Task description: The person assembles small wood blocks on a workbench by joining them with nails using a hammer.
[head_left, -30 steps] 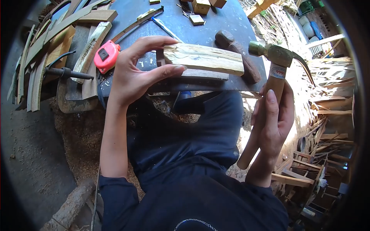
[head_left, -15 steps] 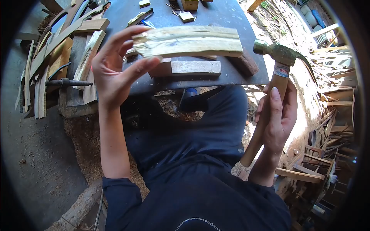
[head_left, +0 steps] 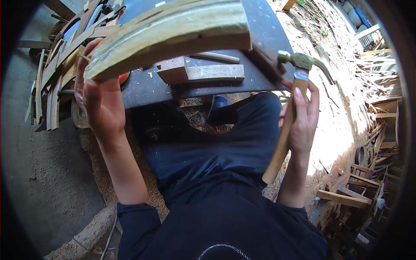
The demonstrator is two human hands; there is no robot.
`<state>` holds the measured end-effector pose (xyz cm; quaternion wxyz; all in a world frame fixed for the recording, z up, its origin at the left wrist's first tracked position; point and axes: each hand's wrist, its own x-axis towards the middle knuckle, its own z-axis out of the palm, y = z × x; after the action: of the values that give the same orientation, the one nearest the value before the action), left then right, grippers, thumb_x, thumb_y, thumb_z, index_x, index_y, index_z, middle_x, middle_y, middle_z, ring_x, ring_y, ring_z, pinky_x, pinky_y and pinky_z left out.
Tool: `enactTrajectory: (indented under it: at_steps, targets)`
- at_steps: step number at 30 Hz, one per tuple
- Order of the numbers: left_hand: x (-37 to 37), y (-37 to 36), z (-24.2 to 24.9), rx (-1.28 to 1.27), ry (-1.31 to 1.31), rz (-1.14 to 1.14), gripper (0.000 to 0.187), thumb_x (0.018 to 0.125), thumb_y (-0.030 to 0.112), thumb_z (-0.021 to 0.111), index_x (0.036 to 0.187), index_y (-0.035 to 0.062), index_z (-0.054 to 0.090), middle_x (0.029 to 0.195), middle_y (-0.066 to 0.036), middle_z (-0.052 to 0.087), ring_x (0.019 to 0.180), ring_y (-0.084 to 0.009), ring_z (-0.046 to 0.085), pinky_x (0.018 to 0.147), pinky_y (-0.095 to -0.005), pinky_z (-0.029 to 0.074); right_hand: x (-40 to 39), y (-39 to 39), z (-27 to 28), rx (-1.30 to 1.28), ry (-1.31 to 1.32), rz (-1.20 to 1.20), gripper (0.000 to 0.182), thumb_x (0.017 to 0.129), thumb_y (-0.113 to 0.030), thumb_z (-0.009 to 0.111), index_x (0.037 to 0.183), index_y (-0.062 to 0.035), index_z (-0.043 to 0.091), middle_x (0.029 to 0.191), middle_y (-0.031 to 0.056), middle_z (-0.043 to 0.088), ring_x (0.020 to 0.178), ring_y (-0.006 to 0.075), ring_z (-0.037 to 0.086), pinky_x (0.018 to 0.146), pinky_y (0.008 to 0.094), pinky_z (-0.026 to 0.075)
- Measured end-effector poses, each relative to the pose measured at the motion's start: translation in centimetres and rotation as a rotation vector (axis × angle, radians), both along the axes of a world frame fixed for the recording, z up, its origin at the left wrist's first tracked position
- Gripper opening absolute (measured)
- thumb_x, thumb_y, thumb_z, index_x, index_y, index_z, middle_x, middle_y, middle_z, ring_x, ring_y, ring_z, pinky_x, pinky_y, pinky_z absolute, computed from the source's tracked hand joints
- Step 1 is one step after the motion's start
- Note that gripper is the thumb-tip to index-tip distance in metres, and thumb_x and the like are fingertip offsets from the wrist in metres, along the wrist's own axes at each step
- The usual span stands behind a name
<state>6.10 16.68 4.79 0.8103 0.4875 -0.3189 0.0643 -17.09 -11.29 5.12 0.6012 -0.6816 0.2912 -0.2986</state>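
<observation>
Raised near my head is a pale, slightly curved piece of wood (head_left: 173, 39) with rough grooves along its face. My left hand (head_left: 102, 97) grips it at its left end, thumb below and fingers behind. My right hand (head_left: 302, 117) is wrapped around the wooden handle of a claw hammer (head_left: 303, 62). The hammer stands head up, right of the table edge, with its claw pointing right. Below the raised piece, a wooden block (head_left: 172, 70) and a lighter wood strip (head_left: 216, 73) lie on the dark table (head_left: 147, 93).
Many wood offcuts (head_left: 56, 82) are heaped at the table's left side, by a partly hidden metal clamp (head_left: 78, 115). A dark wood bar (head_left: 265, 54) lies near the right edge. Scrap wood (head_left: 377, 86) covers the ground at far right.
My left hand has lifted the wood piece up and closer to the camera, tilting its right end upward. My right hand and the hammer have shifted slightly left.
</observation>
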Motion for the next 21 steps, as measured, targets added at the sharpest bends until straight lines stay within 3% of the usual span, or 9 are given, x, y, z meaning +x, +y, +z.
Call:
enactTrajectory:
  at_steps: [3, 4, 5, 12, 15, 16, 18, 20, 21]
  targets:
    - [-1.3, -0.1, 0.3, 0.003, 0.062, -0.057, 0.089, 0.091, 0.052, 0.077, 0.152, -0.0026, 0.044, 0.152, -0.018, 0.050, 0.140, -0.0283, 0.052, 0.121, -0.0472, 0.041, 0.6, -1.5, -0.2, 0.175, -0.024, 0.248, 0.048, 0.107, -0.028, 0.058, 0.143, 0.0002, 0.044, 0.085, 0.0052, 0.057, 0.063, 0.0091, 0.059, 0.049, 0.0226, 0.049]
    - [-1.7, -0.3, 0.5, 0.000, 0.087, -0.083, 0.092, 0.090, 0.053, 0.076, 0.154, -0.0032, 0.041, 0.153, -0.018, 0.049, 0.141, -0.0283, 0.051, 0.120, -0.0472, 0.041, 0.7, -1.4, -0.2, 0.150, -0.025, 0.251, 0.049, 0.107, -0.028, 0.058, 0.144, 0.0003, 0.044, 0.085, 0.0050, 0.057, 0.063, 0.0089, 0.059, 0.050, 0.0227, 0.049]
    - [-2.3, -0.5, 0.5, 0.067, 0.070, -0.052, 0.090, 0.097, 0.059, 0.063, 0.158, -0.0015, 0.035, 0.162, -0.015, 0.041, 0.149, -0.0310, 0.042, 0.122, -0.0492, 0.038, 0.8, -1.1, -0.1, 0.124, -0.027, 0.254, 0.050, 0.107, -0.028, 0.059, 0.145, 0.0004, 0.043, 0.084, 0.0049, 0.058, 0.063, 0.0088, 0.059, 0.051, 0.0229, 0.049]
    - [-7.7, -8.8, 4.7, 0.064, 0.323, -0.291, 0.076, 0.104, 0.049, 0.054, 0.156, -0.0041, 0.038, 0.161, -0.026, 0.039, 0.144, -0.0366, 0.048, 0.120, -0.0518, 0.042, -3.6, -2.4, -1.4, 0.057, -0.093, 0.108, 0.051, 0.107, -0.023, 0.058, 0.150, 0.0000, 0.041, 0.093, 0.0061, 0.062, 0.063, 0.0089, 0.060, 0.051, 0.0232, 0.050]
    - [-8.6, -14.2, 4.7, 0.068, 0.378, -0.636, 0.049, 0.105, 0.027, 0.065, 0.145, 0.0005, 0.056, 0.132, -0.009, 0.067, 0.124, -0.0169, 0.065, 0.104, -0.0373, 0.052, -5.9, -3.1, -1.2, 0.054, -0.158, -0.067, 0.046, 0.108, -0.020, 0.055, 0.147, -0.0002, 0.040, 0.097, 0.0080, 0.063, 0.063, 0.0092, 0.060, 0.049, 0.0228, 0.050]
    - [-9.7, -16.2, 5.1, 0.153, 0.378, -0.605, 0.042, 0.106, 0.028, 0.064, 0.138, -0.0001, 0.063, 0.125, -0.008, 0.070, 0.119, -0.0157, 0.065, 0.102, -0.0321, 0.050, -6.7, -3.5, -1.2, 0.049, -0.160, -0.098, 0.046, 0.109, -0.020, 0.054, 0.147, -0.0001, 0.040, 0.099, 0.0086, 0.063, 0.063, 0.0089, 0.060, 0.049, 0.0226, 0.051]
    - [-9.0, -19.7, 3.8, 0.406, 0.311, -0.616, 0.047, 0.109, 0.033, 0.056, 0.139, -0.0022, 0.061, 0.126, -0.011, 0.072, 0.117, -0.0163, 0.068, 0.098, -0.0369, 0.056, -8.3, -4.5, -1.4, 0.039, -0.165, -0.161, 0.045, 0.109, -0.020, 0.053, 0.146, 0.0003, 0.040, 0.103, 0.0098, 0.063, 0.063, 0.0085, 0.059, 0.049, 0.0223, 0.051]
    - [-8.9, -23.1, 2.7, 0.520, 0.168, -0.672, 0.043, 0.107, 0.031, 0.062, 0.133, -0.0029, 0.066, 0.116, -0.006, 0.073, 0.113, -0.0157, 0.067, 0.097, -0.0288, 0.050, -9.9, -5.7, -2.1, 0.016, -0.152, -0.166, 0.040, 0.110, -0.019, 0.050, 0.144, -0.0015, 0.041, 0.117, 0.0132, 0.064, 0.066, 0.0088, 0.060, 0.049, 0.0220, 0.052]
    - [-9.6, -24.0, 3.2, 0.655, 0.142, -0.602, 0.041, 0.110, 0.035, 0.057, 0.131, 0.0024, 0.069, 0.113, -0.003, 0.074, 0.099, -0.0072, 0.065, 0.088, -0.0287, 0.051, -10.4, -5.9, -2.1, 0.013, -0.152, -0.174, 0.041, 0.109, -0.018, 0.051, 0.145, -0.0012, 0.040, 0.116, 0.0130, 0.064, 0.066, 0.0086, 0.060, 0.049, 0.0218, 0.052]
